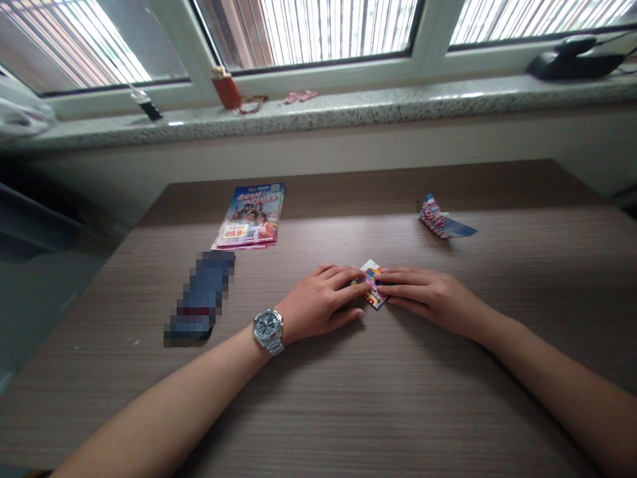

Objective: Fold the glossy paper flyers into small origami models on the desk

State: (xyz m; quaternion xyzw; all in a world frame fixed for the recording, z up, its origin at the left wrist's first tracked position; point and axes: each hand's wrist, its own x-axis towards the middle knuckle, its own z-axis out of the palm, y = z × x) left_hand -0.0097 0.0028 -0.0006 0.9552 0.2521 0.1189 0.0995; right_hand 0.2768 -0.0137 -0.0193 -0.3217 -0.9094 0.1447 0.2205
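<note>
A small folded piece of colourful printed paper (374, 302) lies flat on the wooden table (318, 411), turned cornerwise to me. From the left, my left hand (323, 299) rests its outstretched fingertips on the paper; its thumb lies on the table below. My right hand (430, 295) reaches in from the other side, fingers stretched out and pressing on the paper's right half. The fingertips of both hands cover much of the print. A silver watch (269, 330) is on my left wrist.
A stack of printed flyers (253, 216) lies at the back left, above a pixelated dark flat object (203, 299). A folded paper shape (442, 222) stands at the back right. The stone windowsill (358, 111) holds an orange-red container (226, 89) and a black device (574, 60).
</note>
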